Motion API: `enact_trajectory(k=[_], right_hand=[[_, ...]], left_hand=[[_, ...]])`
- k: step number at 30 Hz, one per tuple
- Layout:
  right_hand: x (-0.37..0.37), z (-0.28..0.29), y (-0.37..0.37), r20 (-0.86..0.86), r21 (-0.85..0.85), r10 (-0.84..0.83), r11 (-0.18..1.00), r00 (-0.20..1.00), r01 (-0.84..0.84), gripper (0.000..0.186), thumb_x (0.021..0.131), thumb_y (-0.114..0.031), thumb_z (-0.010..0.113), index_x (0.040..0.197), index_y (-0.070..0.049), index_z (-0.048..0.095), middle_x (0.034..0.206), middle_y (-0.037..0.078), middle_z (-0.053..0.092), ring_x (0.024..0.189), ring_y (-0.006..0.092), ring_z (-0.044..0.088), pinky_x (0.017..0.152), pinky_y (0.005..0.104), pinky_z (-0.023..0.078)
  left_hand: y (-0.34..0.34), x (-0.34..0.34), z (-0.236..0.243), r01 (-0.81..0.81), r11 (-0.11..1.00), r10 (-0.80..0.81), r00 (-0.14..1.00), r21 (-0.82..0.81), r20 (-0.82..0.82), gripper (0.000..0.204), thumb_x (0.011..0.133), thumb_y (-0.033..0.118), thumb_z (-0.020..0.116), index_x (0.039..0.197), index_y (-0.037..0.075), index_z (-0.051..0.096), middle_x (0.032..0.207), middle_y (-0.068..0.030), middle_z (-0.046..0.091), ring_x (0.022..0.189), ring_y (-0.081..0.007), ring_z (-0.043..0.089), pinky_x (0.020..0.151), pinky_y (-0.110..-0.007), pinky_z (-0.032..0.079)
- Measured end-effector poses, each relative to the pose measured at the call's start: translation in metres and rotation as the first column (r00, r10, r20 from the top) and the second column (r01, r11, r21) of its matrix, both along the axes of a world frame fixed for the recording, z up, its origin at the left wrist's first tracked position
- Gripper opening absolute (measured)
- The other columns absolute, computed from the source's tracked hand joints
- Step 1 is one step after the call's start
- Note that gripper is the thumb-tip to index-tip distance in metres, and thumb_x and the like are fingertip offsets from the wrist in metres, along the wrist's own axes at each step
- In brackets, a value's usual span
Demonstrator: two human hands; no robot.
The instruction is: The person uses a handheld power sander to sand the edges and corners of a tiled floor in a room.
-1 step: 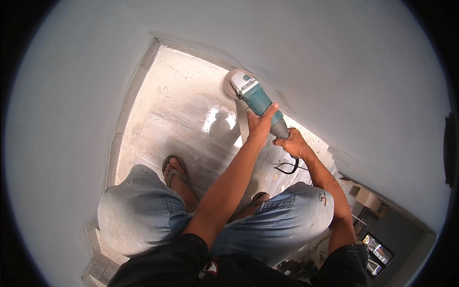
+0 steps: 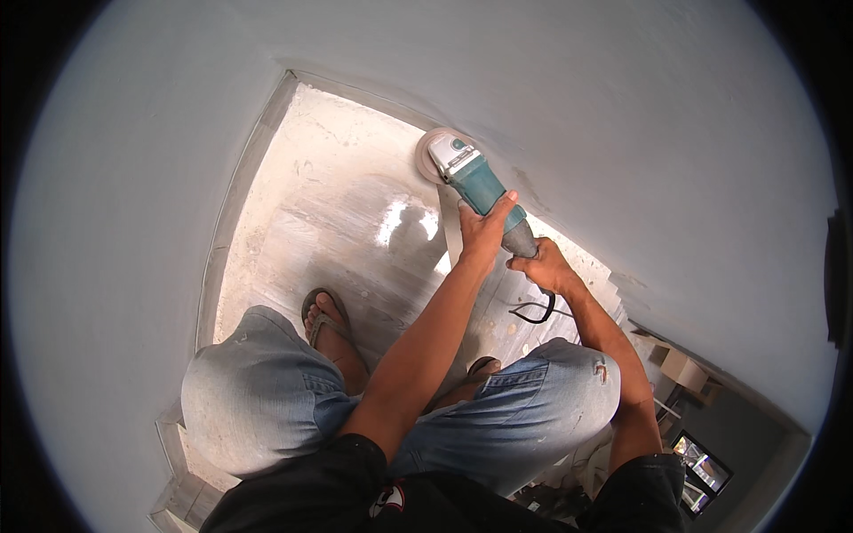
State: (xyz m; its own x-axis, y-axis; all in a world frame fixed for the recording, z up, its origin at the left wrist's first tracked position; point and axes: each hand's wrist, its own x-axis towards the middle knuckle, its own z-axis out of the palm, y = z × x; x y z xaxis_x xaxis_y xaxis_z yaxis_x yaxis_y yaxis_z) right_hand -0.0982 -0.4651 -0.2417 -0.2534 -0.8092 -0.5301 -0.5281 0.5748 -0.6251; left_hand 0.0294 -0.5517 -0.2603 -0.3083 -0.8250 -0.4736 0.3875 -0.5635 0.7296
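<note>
A teal angle grinder [image 2: 481, 184] with a silver head lies slantwise across the middle of the view. Its round disc [image 2: 425, 162] is at the foot of the grey wall, over the edge of the floor; whether it touches the surface or spins I cannot tell. My left hand [image 2: 484, 233] wraps around the teal body from the left side. Farther back, my right hand [image 2: 547, 266] grips the dark rear handle. A black power cord [image 2: 538, 318] curls down from the handle's end, below the right hand.
Grey walls [image 2: 622, 124] rise close ahead and on both sides, with grey skirting [image 2: 240, 191] along the left. Under my sandalled feet is a dusty, wood-patterned floor [image 2: 306, 231]. Steps drop away at the right, where a cardboard box [image 2: 683, 369] stands lower down.
</note>
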Motion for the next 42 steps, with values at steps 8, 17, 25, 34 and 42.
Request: enact_trajectory(k=[8,17,25,34,42], right_hand=[[0.000,0.001,-0.003,-0.002,0.004,0.006,1.000,1.000,-0.006,0.032,0.072,-0.026,0.076,0.081,0.003,0.066,0.060,0.006,0.058,0.051,0.0153,0.054,0.050,0.0316,0.044],[0.002,0.007,-0.007,-0.003,0.036,0.015,0.999,1.000,-0.015,0.035,0.071,-0.026,0.076,0.085,0.004,0.068,0.067,0.010,0.062,0.061,0.0193,0.059,0.060,0.0333,0.047],[0.006,0.015,-0.012,-0.020,0.073,0.033,0.997,0.999,-0.031,0.037,0.070,-0.027,0.074,0.087,0.006,0.069,0.079,0.018,0.069,0.076,0.0253,0.066,0.076,0.0359,0.051],[0.011,0.027,-0.016,-0.009,0.070,0.029,0.997,1.000,-0.028,0.037,0.070,-0.026,0.073,0.090,0.006,0.069,0.081,0.017,0.068,0.079,0.0250,0.066,0.077,0.0358,0.050],[0.017,0.037,-0.025,-0.018,0.109,0.037,0.993,0.999,-0.034,0.036,0.072,-0.024,0.072,0.091,0.006,0.069,0.082,0.017,0.068,0.078,0.0239,0.064,0.077,0.0355,0.050]], left_hand=[[-0.002,0.000,-0.005,0.012,1.000,-0.012,1.000,-0.015,0.018,0.091,0.078,0.039,0.081,0.131,-0.013,0.029,0.121,-0.0223,0.050,0.112,-0.0253,0.053,0.098,-0.036,0.044],[-0.005,0.003,-0.003,0.010,1.000,-0.010,0.999,-0.008,-0.030,0.083,0.080,0.036,0.081,0.128,-0.011,0.032,0.118,-0.0204,0.051,0.110,-0.0235,0.054,0.097,-0.036,0.045],[-0.008,0.001,-0.008,-0.064,0.998,0.064,0.998,-0.012,-0.005,0.049,0.083,0.026,0.079,0.113,-0.002,0.052,0.101,-0.0097,0.059,0.093,-0.0167,0.059,0.086,-0.034,0.048],[-0.010,0.005,-0.001,-0.014,1.000,0.013,1.000,-0.020,-0.023,0.082,0.078,0.038,0.081,0.125,-0.011,0.035,0.117,-0.0199,0.051,0.108,-0.0237,0.054,0.095,-0.036,0.046],[-0.015,0.006,0.010,-0.106,0.994,0.105,0.994,0.003,0.041,0.051,0.083,0.026,0.079,0.114,-0.003,0.050,0.104,-0.0110,0.059,0.096,-0.0164,0.058,0.087,-0.034,0.048]])
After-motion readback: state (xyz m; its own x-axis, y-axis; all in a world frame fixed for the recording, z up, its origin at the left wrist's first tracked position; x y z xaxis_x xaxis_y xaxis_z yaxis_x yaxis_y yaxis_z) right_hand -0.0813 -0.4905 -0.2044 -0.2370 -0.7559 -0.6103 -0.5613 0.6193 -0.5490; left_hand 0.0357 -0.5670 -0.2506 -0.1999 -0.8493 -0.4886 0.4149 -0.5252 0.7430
